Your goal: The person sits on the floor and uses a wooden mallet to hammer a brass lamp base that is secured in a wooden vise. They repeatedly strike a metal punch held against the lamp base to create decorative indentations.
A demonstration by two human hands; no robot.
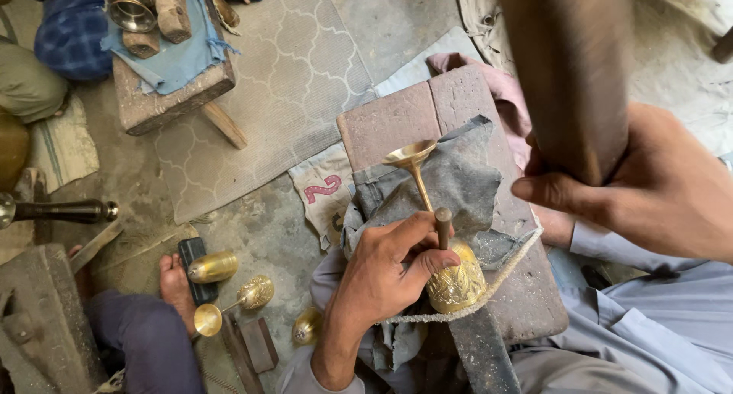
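Blurred and close to the lens, a wooden mallet (pixel 569 73) rises in the right hand (pixel 649 188), fingers wrapped tight around its shaft. Below, the left hand (pixel 389 268) pinches a short punch (pixel 443 226) upright against the engraved bowl of a brass goblet (pixel 447 256). That goblet lies on its side over a grey cloth (pixel 458 176) near the front edge of a worn wooden block (pixel 405 115), a rope (pixel 496 276) looped around it, foot toward the far edge. More brass goblets (pixel 237 295) rest on the floor at left, beside another person's bare foot (pixel 174 283).
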